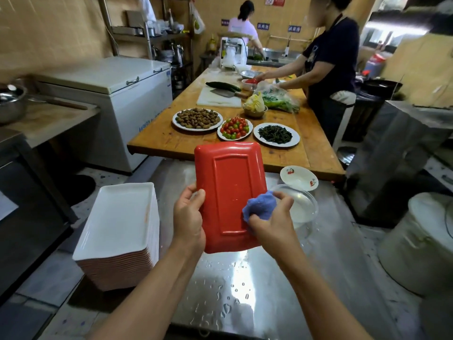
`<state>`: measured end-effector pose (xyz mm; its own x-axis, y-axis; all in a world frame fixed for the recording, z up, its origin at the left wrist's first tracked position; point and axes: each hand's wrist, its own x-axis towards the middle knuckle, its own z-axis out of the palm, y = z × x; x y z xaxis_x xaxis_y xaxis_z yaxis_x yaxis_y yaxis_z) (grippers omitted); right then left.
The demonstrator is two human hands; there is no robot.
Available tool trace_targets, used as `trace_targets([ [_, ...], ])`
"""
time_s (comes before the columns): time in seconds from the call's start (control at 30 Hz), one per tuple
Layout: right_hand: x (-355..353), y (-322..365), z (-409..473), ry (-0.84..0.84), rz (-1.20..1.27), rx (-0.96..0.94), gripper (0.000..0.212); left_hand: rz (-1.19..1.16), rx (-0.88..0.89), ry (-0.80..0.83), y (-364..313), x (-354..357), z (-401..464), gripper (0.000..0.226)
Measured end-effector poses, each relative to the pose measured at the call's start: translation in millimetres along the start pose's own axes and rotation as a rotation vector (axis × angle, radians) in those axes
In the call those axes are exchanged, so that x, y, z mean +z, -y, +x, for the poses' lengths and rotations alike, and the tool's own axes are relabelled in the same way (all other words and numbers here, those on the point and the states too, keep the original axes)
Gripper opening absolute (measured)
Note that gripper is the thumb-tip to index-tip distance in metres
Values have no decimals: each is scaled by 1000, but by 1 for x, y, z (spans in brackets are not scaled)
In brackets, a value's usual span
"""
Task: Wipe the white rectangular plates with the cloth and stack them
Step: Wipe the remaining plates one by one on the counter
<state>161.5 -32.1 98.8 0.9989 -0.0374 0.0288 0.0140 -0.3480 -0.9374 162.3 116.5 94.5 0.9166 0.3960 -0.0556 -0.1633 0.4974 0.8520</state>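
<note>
Over the wet stainless-steel counter (245,290), the head view shows a rectangular plate with a red underside (229,192) held up on a tilt, its back turned toward the camera, most likely so that face can be dried before the plate is stacked. The left hand (188,217) grips the plate's left long edge, thumb curled over the red back and fingers hidden behind. The right hand (272,222) pinches a bunched blue cloth (259,206) between thumb and curled fingers and presses it against the plate's right edge, low down. To the left, a tall stack of white rectangular plates (120,217) with the same reddish undersides sits face up, near at hand to receive this one. Just beyond the cloth stand a clear glass bowl (302,204) and a small white dish with a cherry print (299,177). Further off, a wooden table (159,141) carries plates of food, with two other people at work.
</note>
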Motion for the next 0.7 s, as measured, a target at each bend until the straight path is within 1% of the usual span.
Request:
trace_targets([
  [0.03,-4,0,6,16,21,53,53,24,-16,28,4,1,-1,24],
  [0.1,-12,1,14,22,20,99,42,133,-72,106,8,-1,-3,23],
  [0.2,-23,0,18,30,-65,45,14,435,-156,241,0,-9,0,14],
  [0.23,-28,0,18,48,-94,30,16,522,-143,250,-6,-11,3,21],
  [0.27,-34,0,19,69,-102,35,25,592,-84,242,-14,-12,7,38],
  [0.33,-44,-1,19,116,-109,57,46,771,130,229,-36,-10,18,73],
  [0.37,-48,0,19,145,-126,45,51,892,233,255,-48,-5,21,80],
  [0.4,-52,1,18,178,-149,22,54,989,294,314,-59,2,25,79],
  [0.43,-55,3,17,211,-168,-9,56,1037,286,404,-69,9,29,73],
  [0.5,-61,9,17,263,-204,-67,61,1013,109,612,-81,22,34,59],
  [0.53,-63,11,19,282,-218,-81,62,993,26,694,-83,25,36,57],
  [0.57,-64,13,20,294,-227,-84,62,988,-19,742,-83,27,37,57],
  [0.63,-67,16,23,301,-244,-92,61,947,-43,758,-80,27,38,52],
  [0.7,-65,22,24,284,-279,-130,60,856,-38,719,-76,23,37,43],
])
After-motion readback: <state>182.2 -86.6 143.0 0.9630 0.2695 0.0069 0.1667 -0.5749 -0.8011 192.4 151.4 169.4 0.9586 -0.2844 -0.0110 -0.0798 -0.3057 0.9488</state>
